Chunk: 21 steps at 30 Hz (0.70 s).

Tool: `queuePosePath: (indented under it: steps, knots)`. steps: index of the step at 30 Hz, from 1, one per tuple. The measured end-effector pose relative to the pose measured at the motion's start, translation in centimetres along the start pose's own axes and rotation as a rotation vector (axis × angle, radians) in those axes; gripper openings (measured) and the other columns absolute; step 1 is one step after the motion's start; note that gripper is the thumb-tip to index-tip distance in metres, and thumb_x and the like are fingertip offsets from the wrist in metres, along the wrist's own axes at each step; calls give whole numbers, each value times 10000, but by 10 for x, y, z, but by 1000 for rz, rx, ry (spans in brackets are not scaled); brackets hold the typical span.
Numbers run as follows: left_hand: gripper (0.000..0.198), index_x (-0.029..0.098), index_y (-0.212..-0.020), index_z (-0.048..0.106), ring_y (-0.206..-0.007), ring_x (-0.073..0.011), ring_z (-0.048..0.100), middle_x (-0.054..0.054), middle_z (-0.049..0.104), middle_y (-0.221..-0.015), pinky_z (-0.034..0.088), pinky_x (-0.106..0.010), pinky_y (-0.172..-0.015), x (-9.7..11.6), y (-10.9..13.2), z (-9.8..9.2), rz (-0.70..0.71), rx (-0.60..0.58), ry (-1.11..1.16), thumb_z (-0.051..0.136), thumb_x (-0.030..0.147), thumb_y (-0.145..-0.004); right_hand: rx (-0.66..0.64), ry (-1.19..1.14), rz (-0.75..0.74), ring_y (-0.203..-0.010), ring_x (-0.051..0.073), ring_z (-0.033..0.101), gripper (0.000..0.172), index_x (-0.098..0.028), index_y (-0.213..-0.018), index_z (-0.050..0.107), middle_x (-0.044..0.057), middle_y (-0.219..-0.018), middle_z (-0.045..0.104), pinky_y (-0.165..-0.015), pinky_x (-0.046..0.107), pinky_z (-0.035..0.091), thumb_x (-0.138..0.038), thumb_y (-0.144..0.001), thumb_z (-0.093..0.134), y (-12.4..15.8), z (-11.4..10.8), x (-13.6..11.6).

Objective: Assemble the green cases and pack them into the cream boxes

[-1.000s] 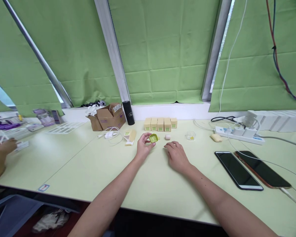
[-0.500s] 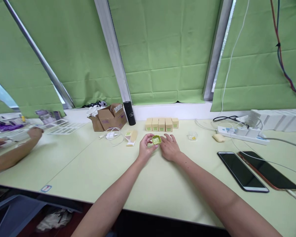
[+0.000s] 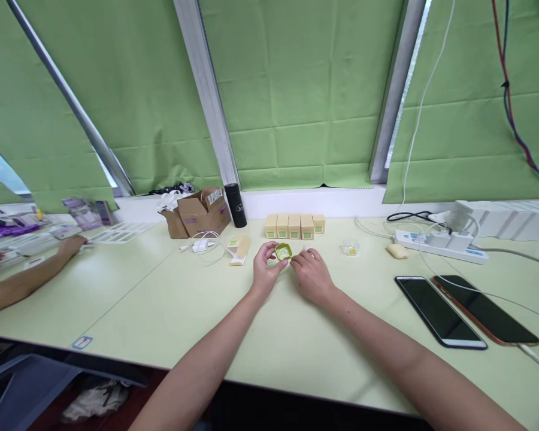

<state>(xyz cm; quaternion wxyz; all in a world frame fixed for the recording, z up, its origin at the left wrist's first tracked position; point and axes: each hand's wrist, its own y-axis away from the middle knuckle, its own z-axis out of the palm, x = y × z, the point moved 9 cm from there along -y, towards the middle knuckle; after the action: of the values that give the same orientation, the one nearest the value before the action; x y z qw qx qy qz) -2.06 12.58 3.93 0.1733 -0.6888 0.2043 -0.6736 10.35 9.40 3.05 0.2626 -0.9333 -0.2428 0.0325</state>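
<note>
A small green square container with something pale inside [image 3: 283, 251] is tilted toward me between the thumb and fingers of my left hand [image 3: 265, 267]. Close beside it on the right is my right hand [image 3: 313, 274], its fingers curled together; a small white piece [image 3: 308, 247] shows by the fingertips, and I cannot make out what the hand grips. Behind my hands stands a row of several small tan boxes [image 3: 294, 227] with green labels. An opened tan box [image 3: 238, 249] lies to the left. On the right sits a small clear container with a yellow spot [image 3: 350, 247].
A cardboard box [image 3: 204, 214], a black bottle [image 3: 236, 205] and a white charger [image 3: 201, 245] are at the back left. Right are a power strip [image 3: 440, 245], a beige case [image 3: 397, 251] and two phones [image 3: 439, 311] [image 3: 485, 308]. Another person's arm [image 3: 36, 275] reaches in from the left.
My right hand's fingers have curled in from a more spread pose, and a small white piece now shows by them. The green container has shifted slightly left. The other person's hand has moved right.
</note>
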Motion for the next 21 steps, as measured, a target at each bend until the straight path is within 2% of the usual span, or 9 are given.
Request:
queuePosePath:
  steps: [3,6,8,11,14,16,19,21]
  knots:
    - [475,208,-1118,593,-1081,-251,683,-81,720,-1133,435,-321,-858,1,1,2,3,6,-7,816,261,-702,107,-2,-97,-872,238,607,258,-158,-887,727,98,-876,728,-976,402,394,-2,-853,524,17,-16,-11]
    - [462,211,-1124,599,-1082,-254,688,-81,723,-1135,439,-328,-866,4,3,6,13,-14,-29,810,251,-715,203,-60,-121,-776,218,590,264,-176,-824,690,76,-814,711,-712,333,405,37,-800,537,35,-27,-17]
    - [456,212,-1123,600,-1093,-261,687,-85,722,-1147,439,-335,-871,6,5,9,14,-26,-39,806,244,-717,254,-143,-102,-775,208,597,297,-187,-841,678,70,-851,724,-674,322,406,58,-798,515,45,-34,-19]
    - [450,212,-1123,601,-1107,-269,681,-89,713,-1163,437,-349,-888,8,7,13,6,-47,-57,802,239,-722,313,-421,17,-829,200,634,326,-204,-952,684,62,-907,729,-670,306,448,32,-854,481,54,-45,-12]
    - [450,213,-1132,603,-1112,-268,674,-88,698,-1174,439,-365,-919,10,10,16,13,-68,-84,796,237,-726,325,-838,97,-883,189,664,312,-231,-1031,707,59,-984,721,-729,307,524,-59,-931,467,54,-51,-2]
    - [438,215,-1130,611,-1120,-269,666,-89,681,-1189,444,-376,-940,11,11,17,26,-75,-102,787,233,-730,312,-1092,176,-884,185,669,280,-247,-1051,739,67,-1045,714,-698,304,554,-144,-953,498,51,-48,7]
    - [439,217,-1129,623,-1134,-275,653,-89,663,-1189,451,-390,-959,12,13,20,40,-94,-140,789,225,-723,311,-1369,385,-874,195,668,171,-242,-1002,776,72,-1055,722,-651,302,578,-294,-906,645,52,-36,27]
    - [443,217,-1132,626,-1137,-276,648,-89,659,-1184,453,-398,-966,13,14,23,47,-115,-163,793,220,-721,324,-1513,537,-812,190,657,215,-223,-966,782,64,-962,734,-631,306,582,-369,-808,770,55,-25,40]
